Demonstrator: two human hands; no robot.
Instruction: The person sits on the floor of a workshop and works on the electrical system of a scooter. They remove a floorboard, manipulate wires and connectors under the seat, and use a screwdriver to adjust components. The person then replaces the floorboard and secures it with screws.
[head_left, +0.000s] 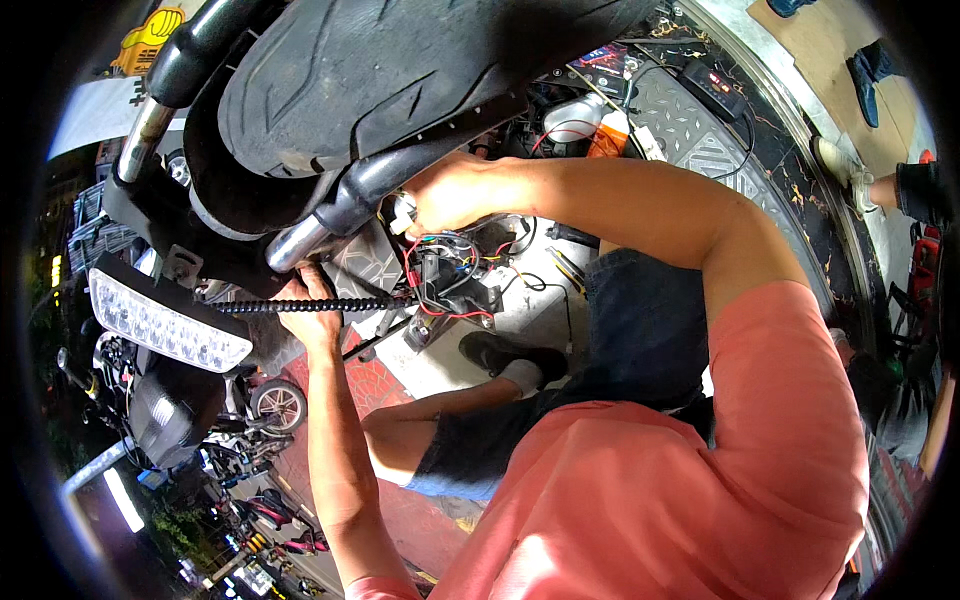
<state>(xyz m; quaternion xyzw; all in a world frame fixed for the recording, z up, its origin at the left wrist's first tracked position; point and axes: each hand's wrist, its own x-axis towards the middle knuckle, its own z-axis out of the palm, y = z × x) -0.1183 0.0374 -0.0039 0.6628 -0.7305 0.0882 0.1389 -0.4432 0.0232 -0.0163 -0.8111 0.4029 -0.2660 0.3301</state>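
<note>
Crouching under the motorcycle, the person's right hand point(455, 192) pinches the wire bundle point(445, 275) just below the tyre point(400, 70), while the left hand point(310, 310) grips the coiled black cable point(310, 305) running sideways.

Left hand point(308, 305) — raised on a nearly straight bare forearm, fingers curled closed. Right hand point(450, 195) — reaches across from a bent elbow, pink short sleeve at the shoulder, fingers clenched, knuckles facing upward.

Motorcycle repair shop: tyre point(400, 70), loose wiring point(450, 275)
</note>
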